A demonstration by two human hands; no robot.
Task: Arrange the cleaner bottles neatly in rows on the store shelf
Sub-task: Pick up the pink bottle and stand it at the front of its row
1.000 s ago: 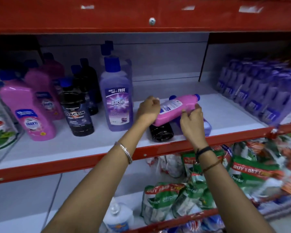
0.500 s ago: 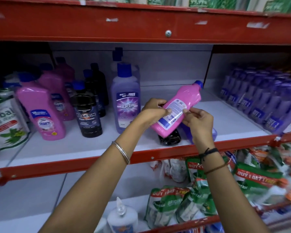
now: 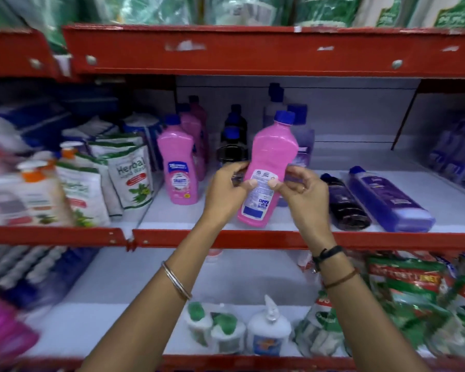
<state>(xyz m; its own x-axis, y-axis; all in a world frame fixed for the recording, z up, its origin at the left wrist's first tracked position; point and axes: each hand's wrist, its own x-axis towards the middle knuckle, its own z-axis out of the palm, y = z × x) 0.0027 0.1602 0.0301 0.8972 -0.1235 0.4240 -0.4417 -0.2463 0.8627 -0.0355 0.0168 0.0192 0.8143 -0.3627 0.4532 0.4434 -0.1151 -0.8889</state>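
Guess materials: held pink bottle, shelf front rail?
Pink bottle: looks like opaque glossy plastic, given soft highlights on the shoulder, a blue screw cap and a paper-like back label. Shelf rail: apparently red-painted metal; the rail above shows chipped paint and bolt heads.

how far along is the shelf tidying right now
Partly done. Upright pink, dark and purple rows already stand at the back. In hand: both the left hand and right hand hold a pink bottle upright, back label facing the camera. Left: a dark bottle and a purple bottle lying flat on the shelf.
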